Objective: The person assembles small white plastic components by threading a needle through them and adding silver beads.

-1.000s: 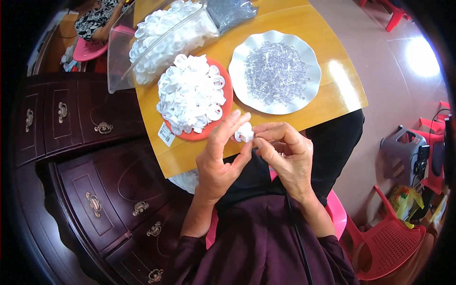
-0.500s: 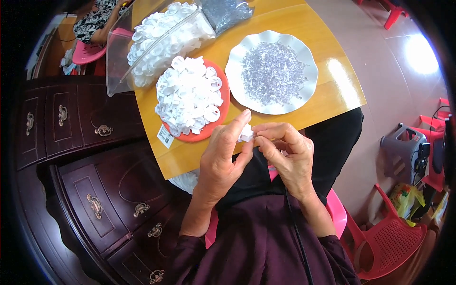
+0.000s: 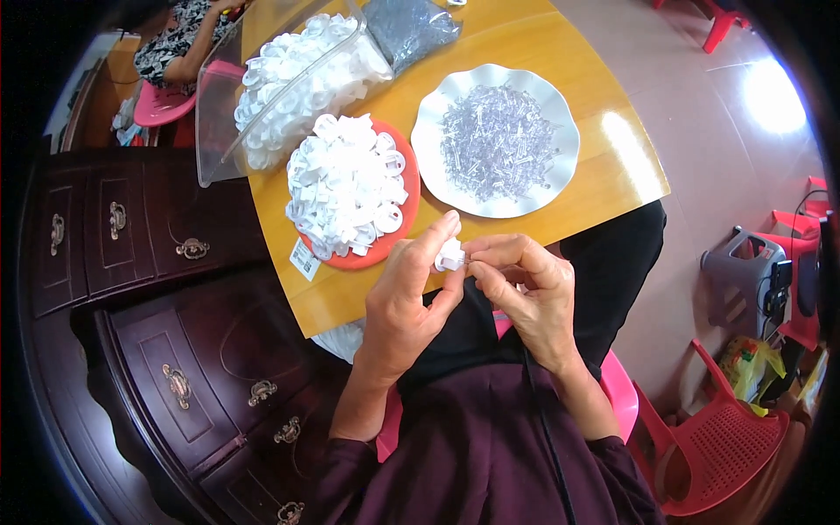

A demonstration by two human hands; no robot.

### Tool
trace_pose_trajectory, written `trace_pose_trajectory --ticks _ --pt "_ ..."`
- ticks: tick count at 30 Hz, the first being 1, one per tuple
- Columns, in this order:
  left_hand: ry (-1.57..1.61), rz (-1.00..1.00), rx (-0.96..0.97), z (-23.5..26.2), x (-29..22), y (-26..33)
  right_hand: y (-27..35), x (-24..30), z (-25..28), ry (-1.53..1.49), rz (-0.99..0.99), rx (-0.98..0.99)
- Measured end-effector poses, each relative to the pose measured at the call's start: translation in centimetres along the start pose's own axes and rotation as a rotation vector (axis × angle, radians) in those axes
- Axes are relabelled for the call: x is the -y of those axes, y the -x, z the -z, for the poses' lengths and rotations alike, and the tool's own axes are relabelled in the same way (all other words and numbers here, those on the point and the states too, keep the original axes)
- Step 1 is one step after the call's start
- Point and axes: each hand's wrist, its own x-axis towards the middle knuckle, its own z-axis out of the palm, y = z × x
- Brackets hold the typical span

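Between the thumb and fingers of my left hand is a small white plastic piece. My right hand pinches a thin clear plastic pin against the right side of that piece; how far it sits inside cannot be made out. Both hands are over the table's near edge, above my lap. Beyond my left hand, a red plate bears a heap of similar white pieces. Farther right, a white scalloped plate holds many small clear plastic pins.
A clear bin of white pieces and a clear bag stand at the back of the yellow table. Dark drawers are at left, a grey stool and red chair at right. Another person's arm shows far left.
The view has shifted slightly, so the table's things sit a little lower. Both hands keep their hold, and the clear pin stays at the white piece.
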Motion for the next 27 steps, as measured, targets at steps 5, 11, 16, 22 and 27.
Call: trace_pose_trajectory --ticks 5,11,16,22,27 --pt "-0.046 -0.005 0.031 0.0 0.0 0.2 0.0 -0.1 0.0 0.019 0.002 -0.015" --pt "0.084 0.046 0.003 -0.1 -0.1 0.1 0.2 -0.2 0.1 -0.128 -0.105 -0.036" --pt "0.218 0.081 -0.009 -0.1 0.2 0.3 0.3 0.2 0.0 -0.171 -0.078 -0.056" --pt "0.637 0.187 -0.025 -0.5 1.4 1.3 0.1 0.2 -0.5 -0.209 -0.055 -0.06" --pt "0.793 0.231 -0.038 -0.4 1.3 1.3 0.1 0.3 -0.1 -0.167 -0.042 0.012"
